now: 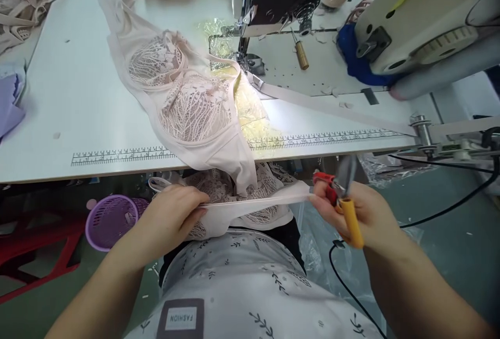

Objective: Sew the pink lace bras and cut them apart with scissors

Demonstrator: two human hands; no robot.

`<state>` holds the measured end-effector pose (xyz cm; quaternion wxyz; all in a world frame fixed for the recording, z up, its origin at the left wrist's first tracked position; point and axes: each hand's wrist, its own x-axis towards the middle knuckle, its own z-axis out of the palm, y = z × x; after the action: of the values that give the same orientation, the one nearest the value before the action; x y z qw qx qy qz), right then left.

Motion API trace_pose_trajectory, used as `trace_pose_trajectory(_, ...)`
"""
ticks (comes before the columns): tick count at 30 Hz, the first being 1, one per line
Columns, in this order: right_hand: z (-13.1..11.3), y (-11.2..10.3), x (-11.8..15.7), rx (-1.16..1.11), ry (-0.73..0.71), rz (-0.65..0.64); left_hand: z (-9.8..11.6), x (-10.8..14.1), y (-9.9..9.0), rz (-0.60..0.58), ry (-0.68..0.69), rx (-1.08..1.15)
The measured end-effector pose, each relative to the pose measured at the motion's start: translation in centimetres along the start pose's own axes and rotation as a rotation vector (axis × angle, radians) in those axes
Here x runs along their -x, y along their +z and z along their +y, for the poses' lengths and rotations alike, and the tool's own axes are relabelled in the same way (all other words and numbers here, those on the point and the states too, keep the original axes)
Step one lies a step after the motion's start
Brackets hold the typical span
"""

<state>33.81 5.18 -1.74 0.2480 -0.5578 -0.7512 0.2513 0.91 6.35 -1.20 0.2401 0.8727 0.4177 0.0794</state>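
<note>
Over my lap, my left hand [170,214] is closed on the edge of a pale pink lace bra [252,210]. Its band runs taut to the right, where the fingertips of my right hand [371,211] pinch the end. That same hand also holds a pair of snips [352,222] with one red and one yellow handle; their blades point up and are blurred. A second pale lace bra [199,110] lies on the white table [97,99], partly hanging over its front edge. One strap of it reaches under the sewing machine's [244,63] presser foot area.
A pale elastic tape [332,107] runs from the needle area to a metal guide [424,130] at the table's right edge. A small screwdriver [300,55] lies on the machine bed. Below are a purple basket [111,222], a red stool [42,245] and a black cable [351,289].
</note>
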Motion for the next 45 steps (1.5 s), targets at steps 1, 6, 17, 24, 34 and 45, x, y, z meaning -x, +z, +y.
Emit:
trace_pose_trajectory(1, 0.0, 0.1, -0.2, 0.067, 0.000, 0.061, 0.4, -0.2, 0.1, 0.026, 0.012, -0.017)
trace_pose_trajectory(6, -1.7, 2.0, -1.1, 0.040, 0.007, 0.253, 2.2, -1.4, 0.8, 0.111, 0.113, -0.097)
trace_pose_trajectory(17, -4.3, 6.7, -3.3, -0.499, -0.150, -0.335, 2.7, -1.6, 1.0, 0.088, 0.202, -0.162)
trace_pose_trajectory(24, -3.3, 5.8, -2.7, -0.485, -0.124, -0.318, -1.1, 1.2, -1.7, 0.170, 0.221, -0.233)
trace_pose_trajectory(34, -2.7, 5.2, -2.3, -0.417, -0.088, -0.330, -4.1, 5.1, -1.6, 0.194, -0.209, 0.092)
trace_pose_trajectory(45, -2.2, 2.7, -1.7, -0.231, 0.070, -0.408, 3.4, -1.4, 2.1, 0.441, -0.028, 0.605)
